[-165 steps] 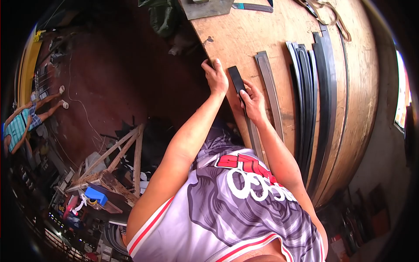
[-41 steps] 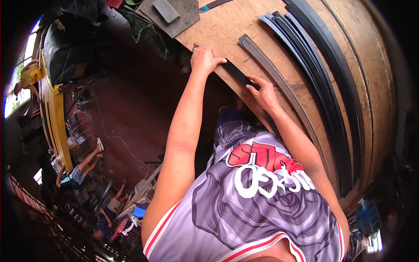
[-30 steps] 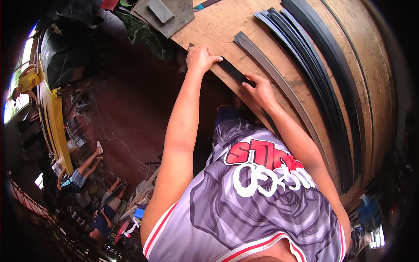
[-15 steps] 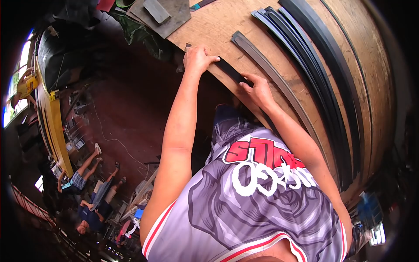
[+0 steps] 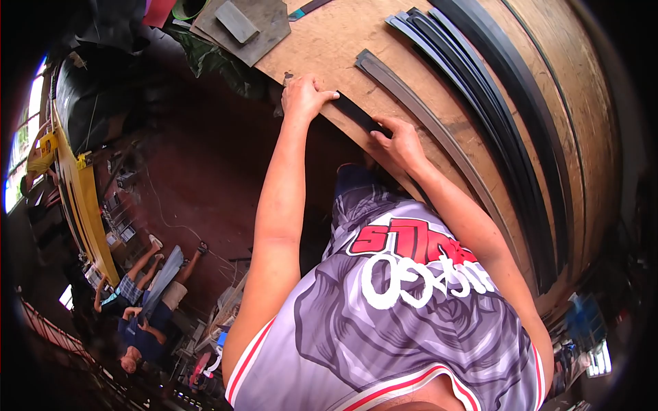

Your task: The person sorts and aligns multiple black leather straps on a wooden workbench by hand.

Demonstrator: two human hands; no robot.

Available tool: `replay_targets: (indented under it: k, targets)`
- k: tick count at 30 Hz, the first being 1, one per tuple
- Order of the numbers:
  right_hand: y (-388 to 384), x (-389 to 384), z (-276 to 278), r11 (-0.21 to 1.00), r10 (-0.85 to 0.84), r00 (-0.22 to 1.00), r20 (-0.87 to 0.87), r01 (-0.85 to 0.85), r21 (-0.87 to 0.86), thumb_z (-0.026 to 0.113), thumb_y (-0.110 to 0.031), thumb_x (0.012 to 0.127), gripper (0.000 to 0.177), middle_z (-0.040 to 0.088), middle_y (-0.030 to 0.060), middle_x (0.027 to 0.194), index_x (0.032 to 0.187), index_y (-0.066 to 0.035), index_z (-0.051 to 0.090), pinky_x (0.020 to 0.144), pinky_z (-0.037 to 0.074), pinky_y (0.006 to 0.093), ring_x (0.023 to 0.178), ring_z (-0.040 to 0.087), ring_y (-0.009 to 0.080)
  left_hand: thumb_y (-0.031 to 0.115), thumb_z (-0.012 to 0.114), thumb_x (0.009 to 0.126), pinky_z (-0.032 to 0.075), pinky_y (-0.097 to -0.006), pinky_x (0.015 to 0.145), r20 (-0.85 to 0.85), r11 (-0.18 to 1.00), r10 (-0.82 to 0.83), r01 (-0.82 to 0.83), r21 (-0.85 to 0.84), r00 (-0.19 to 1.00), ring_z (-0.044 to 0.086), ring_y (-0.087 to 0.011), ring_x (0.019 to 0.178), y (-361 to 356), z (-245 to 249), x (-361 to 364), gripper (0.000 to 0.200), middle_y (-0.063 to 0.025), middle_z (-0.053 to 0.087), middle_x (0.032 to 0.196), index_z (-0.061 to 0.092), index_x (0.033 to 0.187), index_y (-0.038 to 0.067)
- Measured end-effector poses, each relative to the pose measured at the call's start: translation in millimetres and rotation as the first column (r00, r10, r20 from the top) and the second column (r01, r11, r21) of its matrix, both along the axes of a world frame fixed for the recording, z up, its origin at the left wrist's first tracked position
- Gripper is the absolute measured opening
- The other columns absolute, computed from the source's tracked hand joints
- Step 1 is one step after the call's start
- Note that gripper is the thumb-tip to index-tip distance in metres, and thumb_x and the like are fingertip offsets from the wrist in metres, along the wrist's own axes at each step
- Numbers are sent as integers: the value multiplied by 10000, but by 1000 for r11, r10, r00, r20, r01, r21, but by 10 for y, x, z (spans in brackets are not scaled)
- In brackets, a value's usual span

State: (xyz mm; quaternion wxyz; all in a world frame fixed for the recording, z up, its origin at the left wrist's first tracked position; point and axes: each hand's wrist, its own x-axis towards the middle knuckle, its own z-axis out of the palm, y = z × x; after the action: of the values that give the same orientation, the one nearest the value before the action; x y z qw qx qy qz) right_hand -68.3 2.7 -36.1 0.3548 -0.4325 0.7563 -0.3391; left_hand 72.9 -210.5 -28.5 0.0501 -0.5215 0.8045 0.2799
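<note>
A narrow black strip (image 5: pixel 354 112) lies along the near edge of the wooden table, running back toward my body. My left hand (image 5: pixel 302 100) grips its far end at the table's corner, thumb pressed on the strip and fingers curled round. Closer to me, my right hand (image 5: pixel 401 142) pinches the same strip between thumb and fingers. A brown-grey strip (image 5: pixel 418 108) rests on the table just beyond my right hand, apart from it.
The wooden table (image 5: pixel 322 61) bears a stack of long black strips (image 5: pixel 480 103) and a wide dark strip (image 5: pixel 507 75). A grey block (image 5: pixel 236 22) sits on a flat plate (image 5: pixel 273 31) at the far corner. Left, a person (image 5: pixel 145 329) carries a grey sheet (image 5: pixel 164 277) near a yellow beam (image 5: pixel 96 205).
Both hands keep their hold on the black strip, and the table view shifts slightly left. In the background, the person with the grey sheet has moved closer to another person.
</note>
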Motion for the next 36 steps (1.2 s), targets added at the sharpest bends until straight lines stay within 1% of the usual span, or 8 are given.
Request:
replay_targets:
  k: [9,13,16,20,23,26,30,36]
  targets:
    - [-10,34,27,1000,-4,999,-33,3,-15,720,-171,836,321,692,209,1080,1132,-49,699,906,515,431,1033,648,391,426,855,682,507,-460,768,-85,992,-38,27,-121,996,638,-341,897,121,-87,64,472,-135,667,913,613,844,56]
    - [-22,62,82,1000,-15,998,-63,14,-9,711,-168,838,316,691,211,1064,1131,-49,700,888,516,438,1015,649,396,261,693,872,413,-492,1023,-260,839,-326,151,-523,909,515,-387,1245,700,-127,28,501,-181,553,1331,550,1291,26]
    - [-1,76,76,1000,-19,998,-65,18,-16,709,-171,839,320,688,217,1056,1133,-45,699,880,516,442,1008,650,398,390,612,925,201,-609,1172,-179,741,-643,547,-389,744,260,-370,1481,1051,-241,146,701,-169,290,1599,376,1504,74]
    - [-17,68,46,999,-24,998,-64,22,-28,710,-179,841,332,686,224,1060,1142,-38,696,885,514,440,1012,649,398,561,503,941,104,-643,1187,76,666,-697,683,-299,713,111,-282,1535,678,-393,407,747,-36,200,1652,305,1563,200]
    - [-1,75,29,999,-26,997,-71,23,-42,711,-183,841,339,685,224,1076,1147,-37,696,905,509,437,1030,644,397,534,510,954,125,-631,1180,76,723,-597,577,-380,799,172,-311,1519,489,-422,459,727,-110,228,1636,321,1555,171]
    - [-18,61,21,999,-26,998,-58,24,-39,713,-189,843,341,684,223,1094,1148,-37,696,929,502,434,1054,637,396,470,602,921,286,-567,1107,-125,788,-360,229,-572,925,369,-346,1392,488,-410,359,646,-155,417,1492,462,1450,125]
    - [-12,59,-31,999,-17,998,-65,14,-41,713,-190,846,344,685,218,1102,1153,-37,695,943,497,434,1073,630,392,321,768,806,426,-459,882,-322,901,-183,28,-433,929,519,-315,1086,767,-369,111,420,-93,547,1096,630,1123,81]
    - [-161,54,-139,998,-43,999,26,42,54,726,-201,839,477,680,249,1121,1275,-35,625,931,508,439,1055,652,399,262,821,751,435,-459,898,-318,958,-16,-76,-276,948,525,-299,1131,587,-560,40,420,-56,562,1115,632,1091,104]
